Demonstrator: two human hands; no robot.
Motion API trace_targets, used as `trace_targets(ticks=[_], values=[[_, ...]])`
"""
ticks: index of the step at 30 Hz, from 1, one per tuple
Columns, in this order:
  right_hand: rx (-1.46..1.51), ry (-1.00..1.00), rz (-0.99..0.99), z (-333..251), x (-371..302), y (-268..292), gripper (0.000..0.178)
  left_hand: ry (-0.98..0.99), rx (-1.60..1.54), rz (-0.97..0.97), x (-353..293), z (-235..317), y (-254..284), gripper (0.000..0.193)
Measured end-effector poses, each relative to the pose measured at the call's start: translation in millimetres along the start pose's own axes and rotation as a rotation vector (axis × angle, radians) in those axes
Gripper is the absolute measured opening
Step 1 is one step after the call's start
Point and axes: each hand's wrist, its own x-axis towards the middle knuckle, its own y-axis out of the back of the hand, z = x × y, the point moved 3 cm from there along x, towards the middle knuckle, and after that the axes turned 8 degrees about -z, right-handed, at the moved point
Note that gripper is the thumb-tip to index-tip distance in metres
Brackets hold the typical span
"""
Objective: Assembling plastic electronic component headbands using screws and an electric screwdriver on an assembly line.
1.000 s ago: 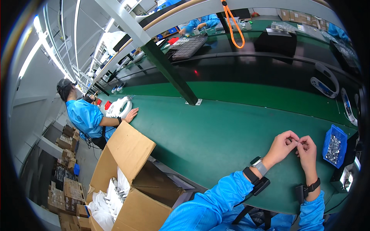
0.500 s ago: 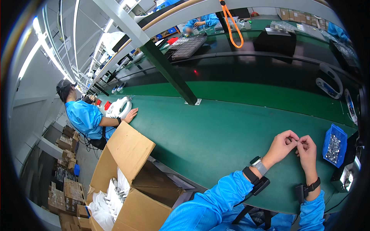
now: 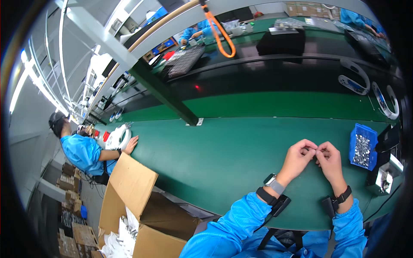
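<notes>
Over the green workbench [image 3: 241, 142], my left hand [image 3: 300, 155] and my right hand [image 3: 328, 157] meet fingertip to fingertip. Both are closed in a pinch, and whatever lies between the fingers is too small or too hidden to name. Just right of my right hand stands a blue plastic bin [image 3: 352, 148] holding many small shiny metal parts [image 3: 362, 150]. A watch sits on my left wrist, and dark straps with small black boxes circle both forearms.
An open cardboard box [image 3: 133, 185] with white wrapping stands at the bench's left front. Beyond it a co-worker in blue [image 3: 84, 150] rests a hand by a white device [image 3: 119, 136]. A metal fixture [image 3: 383, 178] sits at right. A green post [image 3: 163, 92] rises behind; an orange strap [image 3: 219, 34] hangs above.
The view has shifted, so most things sit farther left in the picture. My hands remain pinched together at the fingertips, with nothing visibly taken up or let go.
</notes>
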Motion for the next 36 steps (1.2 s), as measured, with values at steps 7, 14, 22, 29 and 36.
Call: trace_targets(ticks=[7, 14, 22, 29, 36], values=[[-0.133, 0.129, 0.031, 1, 0, 8, 0.009, 0.051, 0.055, 0.011, 2, -4, -3, 0.014], [-0.174, 0.106, 0.036, -2, 1, 16, 0.016, 0.11, 0.081, 0.015, 4, 9, -8, 0.011], [-0.178, 0.136, 0.019, 1, -2, 20, 0.013, -0.179, 0.189, 0.193, 0, 38, -19, 0.015], [-0.156, 0.068, -0.013, 6, 7, 20, 0.011, -0.822, 0.547, 0.274, -29, 222, -42, 0.085], [-0.163, 0.083, 0.007, -2, 3, 25, 0.009, -0.894, 0.523, 0.278, -33, 233, -51, 0.085]])
